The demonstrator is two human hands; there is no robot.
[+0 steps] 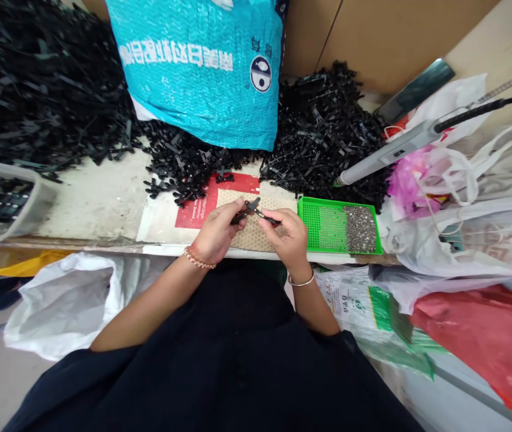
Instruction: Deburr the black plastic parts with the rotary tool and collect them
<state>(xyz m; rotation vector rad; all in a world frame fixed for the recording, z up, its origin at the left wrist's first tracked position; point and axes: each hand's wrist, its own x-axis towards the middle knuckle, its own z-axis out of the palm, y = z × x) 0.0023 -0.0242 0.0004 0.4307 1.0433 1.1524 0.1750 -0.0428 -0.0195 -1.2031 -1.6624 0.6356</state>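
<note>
Over a tan textured mat (256, 236) at the bench's front edge, my left hand (217, 233) is closed on a small black plastic part (239, 216). Close to its right, my right hand (289, 235) pinches another slim black piece (268, 218). The inner ends of the two pieces meet or overlap between my fingertips; whether they are joined is too small to tell. Just right of my right hand sits a green tray (322, 249) with small metal bits (361, 229) gathered at its right side.
Heaps of black parts (323, 132) lie behind the mat, around a blue bag (202, 72). A grey electric tool (382, 153) hangs over the right heap. A translucent bin (35, 207) stands left, plastic bags (485, 222) right. A white sack (65, 300) is below the edge.
</note>
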